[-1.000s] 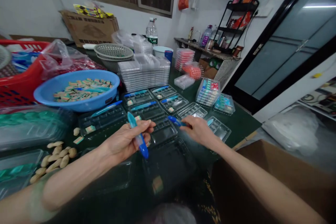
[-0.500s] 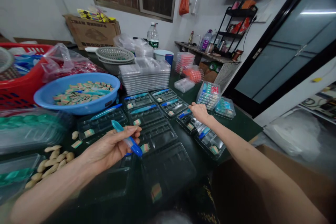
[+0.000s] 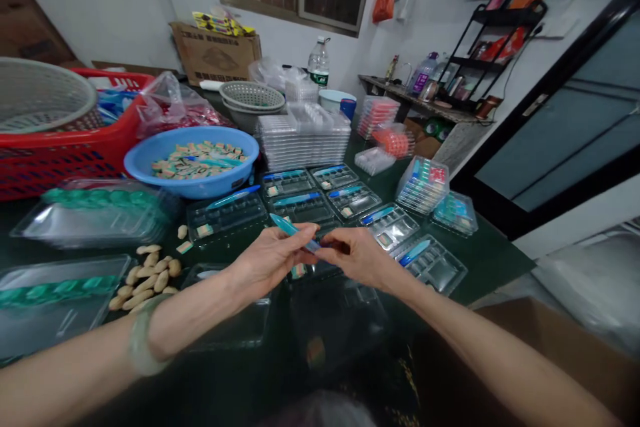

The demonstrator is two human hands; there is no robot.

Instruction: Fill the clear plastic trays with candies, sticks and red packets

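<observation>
My left hand point(image 3: 267, 260) is closed round a blue pen point(image 3: 289, 229) that points up and left. My right hand point(image 3: 356, 255) meets it at the pen's lower end, fingers pinched on that same pen. Both hands hover over clear plastic trays point(image 3: 227, 213) laid in rows on the dark green table point(image 3: 493, 257). Several of these trays hold a blue pen and a small eraser. The tray at the far right point(image 3: 431, 263) has a pen in it. A blue bowl point(image 3: 193, 159) full of small erasers stands behind the trays.
Peanuts point(image 3: 150, 277) lie at the left near stacked clear lids point(image 3: 95, 217). A red basket point(image 3: 60, 143) stands far left, a stack of empty trays point(image 3: 305, 140) behind the bowl, filled packs point(image 3: 423, 185) at the right. A cardboard box point(image 3: 525, 340) sits by my right arm.
My right hand has left a pen in a tray at the right and come back to my left hand, where it now pinches the pen held there. The view has shifted left.
</observation>
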